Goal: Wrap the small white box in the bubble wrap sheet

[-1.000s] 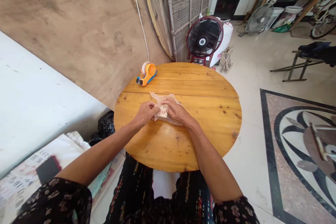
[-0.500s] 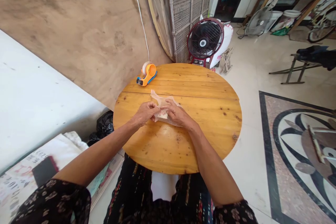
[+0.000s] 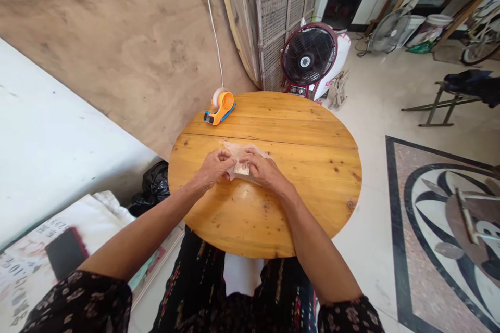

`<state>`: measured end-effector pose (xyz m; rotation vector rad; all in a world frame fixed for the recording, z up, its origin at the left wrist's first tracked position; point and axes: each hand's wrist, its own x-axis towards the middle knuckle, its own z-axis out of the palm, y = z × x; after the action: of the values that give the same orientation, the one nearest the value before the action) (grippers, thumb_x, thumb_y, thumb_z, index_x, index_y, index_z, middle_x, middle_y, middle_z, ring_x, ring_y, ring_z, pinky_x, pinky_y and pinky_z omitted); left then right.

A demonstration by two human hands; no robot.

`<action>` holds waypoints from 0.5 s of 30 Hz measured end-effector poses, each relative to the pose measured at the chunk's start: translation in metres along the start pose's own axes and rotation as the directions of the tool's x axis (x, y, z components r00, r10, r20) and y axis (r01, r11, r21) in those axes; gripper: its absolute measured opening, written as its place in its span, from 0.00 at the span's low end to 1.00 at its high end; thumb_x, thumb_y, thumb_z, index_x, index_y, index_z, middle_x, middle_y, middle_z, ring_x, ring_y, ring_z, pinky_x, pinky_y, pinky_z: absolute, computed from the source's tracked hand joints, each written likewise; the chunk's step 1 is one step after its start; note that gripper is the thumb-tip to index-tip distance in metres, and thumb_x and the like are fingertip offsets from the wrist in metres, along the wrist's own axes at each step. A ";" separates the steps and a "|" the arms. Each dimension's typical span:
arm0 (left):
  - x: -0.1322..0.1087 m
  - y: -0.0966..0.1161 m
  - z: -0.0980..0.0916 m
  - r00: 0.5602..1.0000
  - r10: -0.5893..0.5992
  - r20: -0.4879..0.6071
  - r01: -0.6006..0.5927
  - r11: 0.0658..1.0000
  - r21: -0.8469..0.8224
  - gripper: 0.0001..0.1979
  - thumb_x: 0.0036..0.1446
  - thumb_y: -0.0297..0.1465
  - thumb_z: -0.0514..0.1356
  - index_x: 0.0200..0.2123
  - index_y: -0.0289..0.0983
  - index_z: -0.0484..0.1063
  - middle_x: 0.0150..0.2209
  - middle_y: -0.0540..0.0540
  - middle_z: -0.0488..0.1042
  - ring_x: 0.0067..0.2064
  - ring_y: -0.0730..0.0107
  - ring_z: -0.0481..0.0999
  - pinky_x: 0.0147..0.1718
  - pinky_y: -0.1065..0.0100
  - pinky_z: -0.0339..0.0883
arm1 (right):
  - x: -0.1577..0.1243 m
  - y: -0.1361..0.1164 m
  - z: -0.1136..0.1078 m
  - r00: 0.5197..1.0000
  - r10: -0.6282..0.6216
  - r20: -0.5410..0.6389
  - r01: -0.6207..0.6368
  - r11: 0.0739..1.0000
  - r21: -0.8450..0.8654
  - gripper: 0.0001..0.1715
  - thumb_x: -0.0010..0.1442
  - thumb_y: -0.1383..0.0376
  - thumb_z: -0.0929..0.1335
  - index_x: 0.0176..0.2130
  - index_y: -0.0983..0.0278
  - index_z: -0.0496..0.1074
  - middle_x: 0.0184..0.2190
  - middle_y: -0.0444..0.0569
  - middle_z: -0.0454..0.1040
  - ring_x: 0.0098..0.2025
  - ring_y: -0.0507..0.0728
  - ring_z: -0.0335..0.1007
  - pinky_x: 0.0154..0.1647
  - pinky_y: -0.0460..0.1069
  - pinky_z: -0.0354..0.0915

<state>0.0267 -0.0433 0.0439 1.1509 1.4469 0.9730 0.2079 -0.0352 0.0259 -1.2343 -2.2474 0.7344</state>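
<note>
A thin, translucent sheet of plastic wrap (image 3: 236,149) lies around a small pale item with reddish marks (image 3: 241,169) on the round wooden table (image 3: 242,218). My left hand (image 3: 215,167) pinches the wrap's left edge between thumb and fingertips. From the other side, my right hand (image 3: 263,168) presses on the wrap with bent fingers, its fingertips close to the left hand's. Parts of the item and the right end of the wrap are hidden under my hands. Toward the back left stands an orange and blue tape dispenser (image 3: 221,108) with a roll of tape, untouched.
A brown board (image 3: 117,36) leans close along the table's left side. Behind the table stands a dark red fan (image 3: 308,57). At lower left are a black plastic bag (image 3: 155,184) and printed white sacks (image 3: 27,250). A folding stool (image 3: 445,106) is off to the right.
The raised corner of the wrap at the back left has come down lower and flatter. Both hands stay nearly in place; the view has shifted slightly.
</note>
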 end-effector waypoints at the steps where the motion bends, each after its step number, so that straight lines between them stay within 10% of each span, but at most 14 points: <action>1: 0.002 -0.003 -0.001 1.000 -0.006 -0.009 0.006 1.000 -0.005 0.16 0.39 0.32 0.64 0.33 0.36 0.63 0.22 0.55 0.68 0.19 0.76 0.68 0.14 0.75 0.62 | -0.001 -0.002 -0.001 1.000 0.001 -0.005 -0.001 1.000 -0.011 0.23 0.59 0.70 0.59 0.51 0.58 0.72 0.61 0.49 0.63 0.57 0.60 0.65 0.57 0.56 0.61; 6: 0.004 -0.019 -0.011 0.979 0.193 -0.071 -0.175 0.964 0.199 0.24 0.44 0.30 0.59 0.48 0.34 0.62 0.30 0.51 0.71 0.27 0.71 0.72 0.25 0.69 0.68 | -0.005 -0.009 -0.006 0.999 -0.012 -0.045 0.012 1.000 0.003 0.28 0.57 0.71 0.60 0.56 0.61 0.66 0.51 0.52 0.73 0.49 0.60 0.70 0.51 0.55 0.64; 10: -0.013 -0.019 -0.019 0.778 0.627 -0.037 -0.458 0.606 0.650 0.22 0.47 0.28 0.59 0.49 0.36 0.67 0.46 0.41 0.71 0.50 0.58 0.70 0.49 0.56 0.65 | -0.005 -0.011 -0.007 0.997 -0.002 -0.083 0.007 0.998 0.056 0.28 0.55 0.70 0.62 0.56 0.63 0.66 0.47 0.54 0.76 0.47 0.61 0.72 0.50 0.56 0.64; 15: -0.025 -0.012 -0.017 0.673 0.693 0.259 -0.589 0.289 0.755 0.20 0.49 0.32 0.61 0.47 0.36 0.71 0.52 0.39 0.70 0.57 0.50 0.64 0.56 0.50 0.55 | -0.004 -0.011 -0.008 0.994 -0.014 -0.113 0.044 0.962 0.269 0.22 0.60 0.66 0.61 0.53 0.64 0.68 0.47 0.53 0.75 0.49 0.58 0.71 0.51 0.53 0.63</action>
<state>0.0094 -0.0701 0.0403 2.5816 1.5643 0.9037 0.2081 -0.0421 0.0379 -1.0800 -1.9933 0.9062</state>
